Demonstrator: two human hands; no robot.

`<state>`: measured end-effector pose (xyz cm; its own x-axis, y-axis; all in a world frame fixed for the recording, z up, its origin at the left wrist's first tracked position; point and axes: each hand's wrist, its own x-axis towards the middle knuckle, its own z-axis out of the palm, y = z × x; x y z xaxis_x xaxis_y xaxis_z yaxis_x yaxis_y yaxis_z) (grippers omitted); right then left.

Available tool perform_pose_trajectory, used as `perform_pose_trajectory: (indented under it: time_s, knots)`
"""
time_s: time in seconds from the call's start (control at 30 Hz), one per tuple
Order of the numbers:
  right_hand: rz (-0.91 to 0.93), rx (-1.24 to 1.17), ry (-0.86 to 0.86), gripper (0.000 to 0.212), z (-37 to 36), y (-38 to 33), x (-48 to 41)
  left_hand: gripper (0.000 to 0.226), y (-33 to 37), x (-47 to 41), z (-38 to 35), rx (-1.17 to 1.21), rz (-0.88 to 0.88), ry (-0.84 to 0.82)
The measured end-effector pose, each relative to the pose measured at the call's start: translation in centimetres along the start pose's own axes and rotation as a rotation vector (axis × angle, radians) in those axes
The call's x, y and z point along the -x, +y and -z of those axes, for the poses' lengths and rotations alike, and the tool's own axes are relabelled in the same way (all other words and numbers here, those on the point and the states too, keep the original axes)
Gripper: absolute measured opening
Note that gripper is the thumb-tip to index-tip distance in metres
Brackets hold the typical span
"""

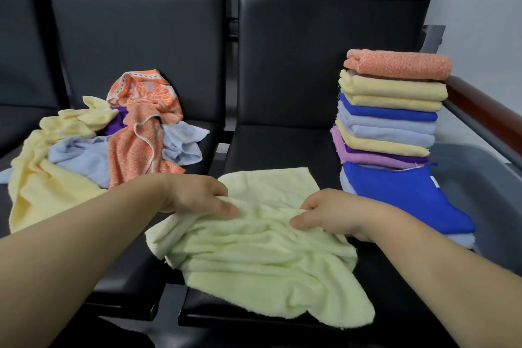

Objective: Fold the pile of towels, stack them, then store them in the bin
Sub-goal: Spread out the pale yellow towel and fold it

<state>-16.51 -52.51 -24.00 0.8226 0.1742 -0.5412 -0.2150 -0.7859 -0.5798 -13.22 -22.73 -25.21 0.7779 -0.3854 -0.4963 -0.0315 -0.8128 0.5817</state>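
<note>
1. Pale green terry bunches under both my hands: my left hand (197, 196) curls its fingers round a gathered fold of the green towel (262, 260).
2. My right hand (334, 215) pinches the same ridge of cloth close by, fingers bent into it.
3. The towel lies crumpled across the black seat (282, 144) in front of me, its near corner hanging over the front edge.
4. To my right, on the same seat, stands the stack of folded towels (392, 110), an orange one on top.
5. The grey bin (480, 186) sits just beside the stack, below a wooden armrest (485, 113).
6. To my left, on the next seat, the unfolded pile (107, 144) lies in a heap.
</note>
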Motion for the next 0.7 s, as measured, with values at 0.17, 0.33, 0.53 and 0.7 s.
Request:
perform_pose_trajectory:
  time_s: [0.17,0.33,0.53,0.7]
  knots:
    - [0.035,-0.116,0.226,0.04,0.6,-0.2,-0.8,0.061,-0.2,-0.8,0.7,-0.014,0.087,0.276]
    - [0.012,-0.253,0.298,0.042,0.9,-0.4,-3.1,0.052,-0.8,-2.5,0.9,0.049,0.101,0.371]
    - [0.055,-0.102,0.355,0.021,0.3,-0.3,-5.6,0.025,-1.4,-3.5,0.0,-0.101,0.055,0.31]
    - [0.042,0.178,0.254,0.011,0.5,0.0,-5.0,0.027,-0.9,-3.3,0.0,-0.114,0.02,0.17]
